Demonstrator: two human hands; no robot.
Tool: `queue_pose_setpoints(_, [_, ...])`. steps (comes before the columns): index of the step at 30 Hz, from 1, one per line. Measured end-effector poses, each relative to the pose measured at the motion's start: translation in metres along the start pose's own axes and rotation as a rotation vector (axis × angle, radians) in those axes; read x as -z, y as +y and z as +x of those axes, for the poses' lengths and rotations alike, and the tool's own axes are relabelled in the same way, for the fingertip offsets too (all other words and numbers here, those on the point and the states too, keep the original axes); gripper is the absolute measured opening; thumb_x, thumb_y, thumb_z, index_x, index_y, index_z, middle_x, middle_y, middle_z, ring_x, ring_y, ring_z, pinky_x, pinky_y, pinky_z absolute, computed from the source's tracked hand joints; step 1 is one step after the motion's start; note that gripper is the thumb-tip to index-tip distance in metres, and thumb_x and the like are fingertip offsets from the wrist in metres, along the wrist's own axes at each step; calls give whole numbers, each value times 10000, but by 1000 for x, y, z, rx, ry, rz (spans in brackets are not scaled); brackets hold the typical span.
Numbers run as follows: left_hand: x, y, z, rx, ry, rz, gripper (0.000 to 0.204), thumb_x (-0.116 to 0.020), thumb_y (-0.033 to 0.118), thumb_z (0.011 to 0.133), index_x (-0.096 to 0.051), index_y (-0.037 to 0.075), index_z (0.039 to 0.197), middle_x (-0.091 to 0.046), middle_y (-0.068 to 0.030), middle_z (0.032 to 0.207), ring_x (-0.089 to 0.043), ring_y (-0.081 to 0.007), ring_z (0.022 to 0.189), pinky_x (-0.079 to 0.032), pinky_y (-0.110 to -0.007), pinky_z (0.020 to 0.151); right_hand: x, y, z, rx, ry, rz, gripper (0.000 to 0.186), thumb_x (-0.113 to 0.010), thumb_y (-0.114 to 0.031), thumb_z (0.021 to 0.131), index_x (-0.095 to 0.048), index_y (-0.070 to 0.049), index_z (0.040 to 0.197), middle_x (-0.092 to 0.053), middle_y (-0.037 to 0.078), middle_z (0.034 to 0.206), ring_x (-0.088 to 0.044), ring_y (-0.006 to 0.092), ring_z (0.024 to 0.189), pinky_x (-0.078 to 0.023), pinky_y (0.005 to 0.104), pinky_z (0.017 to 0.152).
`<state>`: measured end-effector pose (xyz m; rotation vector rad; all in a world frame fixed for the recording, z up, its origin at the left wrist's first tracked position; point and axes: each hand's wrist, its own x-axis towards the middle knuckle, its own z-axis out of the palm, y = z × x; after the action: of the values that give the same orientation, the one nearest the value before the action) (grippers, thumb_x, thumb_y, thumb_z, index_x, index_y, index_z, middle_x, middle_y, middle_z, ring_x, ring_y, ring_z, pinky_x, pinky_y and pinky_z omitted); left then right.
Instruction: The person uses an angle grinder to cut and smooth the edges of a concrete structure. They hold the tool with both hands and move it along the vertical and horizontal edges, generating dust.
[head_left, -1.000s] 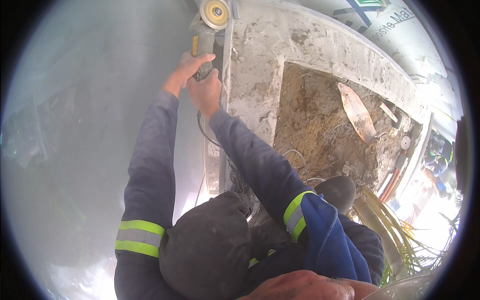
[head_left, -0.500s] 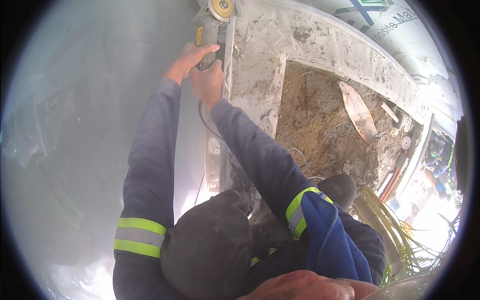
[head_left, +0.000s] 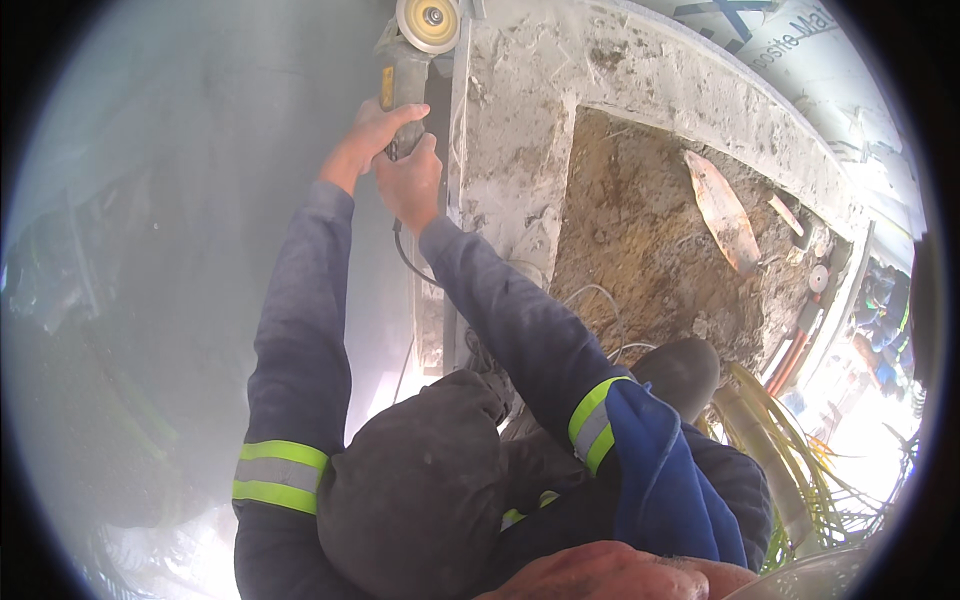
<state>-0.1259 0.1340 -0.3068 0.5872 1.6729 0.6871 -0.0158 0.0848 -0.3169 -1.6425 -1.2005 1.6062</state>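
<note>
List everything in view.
Angle grinder: 1, grey, top
Grinding disc: 1, yellowish, on grinder
Cord: 1, dark, below grinder
Concrete ledge: 1, grey, bordering soil
Soil: 1 patch, brown, right
Board: 1, whitish, on soil
Strip: 1, pale, beside board
Loose disc: 1, white, right
Wire: 1, white, on soil
Rods: unclear count, orange, right
Plant: 1, green, lower right
Sheet: 1, white, upper right
Hazed surface: 1, grey, left
Person: 1, blue clothes, right
Left hand, right hand: 2, bare, on grinder
Sleeves: 2, navy, lower
Knees: 2, grey, lower
</note>
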Motion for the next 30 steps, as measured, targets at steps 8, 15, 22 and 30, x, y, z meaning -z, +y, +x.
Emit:
queue_pose_setpoints(8, [-1,7,7,-1,-28,-7,619,-834,399,792,-651,-25,1204,-676,-130,1051,-683,-243,952,-542,-386,795,4,-11,7,-35,-13,87,505,-804,-261,828,-475,87,990,-680,246,864,-714,331,761,-560,444,669])
queue_pose_setpoints(15, [-1,14,19,4,-52,25,596,-828,405,802,-650,-18,1184,-667,-121,1042,-675,-230,941,-542,-380,786,4,-17,17,-22,22,88,505,-811,-263,817,-492,91,987,-683,270,893,-722,345,799,-571,437,703])
queue_pose_setpoints(22, [-1,20,29,11,-17,65,548,-809,388,842,-635,-12,1175,-659,-96,995,-676,-202,862,-556,-363,729,9,-32,24,-74,-16,51,497,-774,-225,845,-479,109,1066,-695,298,964,-727,419,925,-563,465,797])
queue_pose_setpoints(30, [0,11,18,-20,-41,39,515,-800,356,863,-627,-9,1182,-668,-97,985,-686,-195,848,-563,-342,716,12,-25,13,-117,-72,97,502,-765,-181,820,-471,117,1097,-689,313,1003,-718,438,959,-560,474,832])
